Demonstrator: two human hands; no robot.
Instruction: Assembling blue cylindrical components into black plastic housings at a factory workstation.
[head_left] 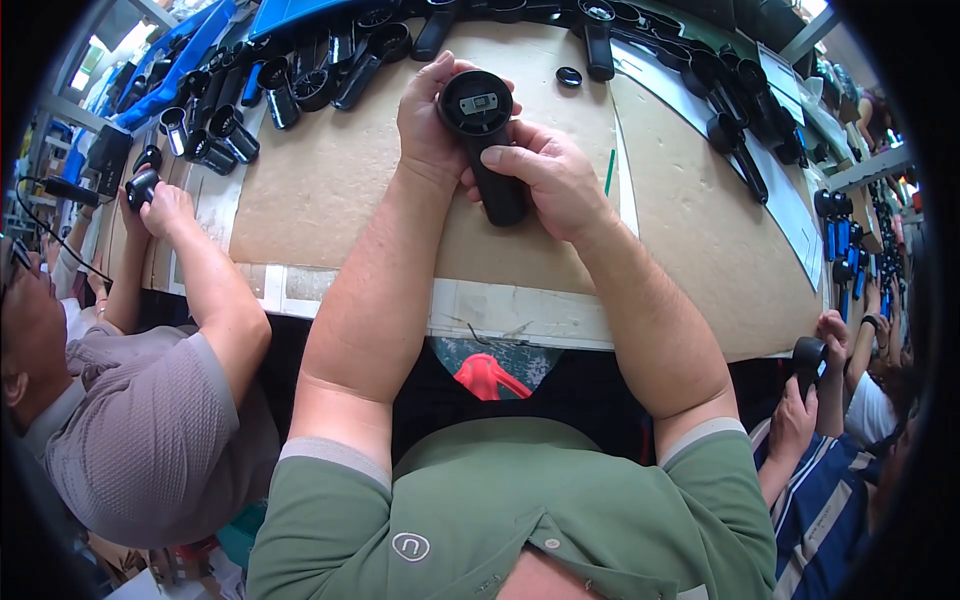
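Observation:
Up over the worktable I hold a black plastic handheld-appliance housing (500,195) with a round head and a straight handle. Its round opening faces up, and a small grey metal part (480,104) shows inside. My left hand (424,115) is closed round the left side of the head, with fingertips showing behind it. The handle is in my right hand (555,182), the thumb lying across its upper part. A small round black cap (569,76) lies on the cardboard to the right of the head.
Cardboard sheets cover the worktable (330,200). Many black housings (310,85) crowd its back edge, more (735,150) to the right. A blue bin (185,65) stands back left. Co-workers sit on both sides, one holding a black part (142,187), another a housing (808,360).

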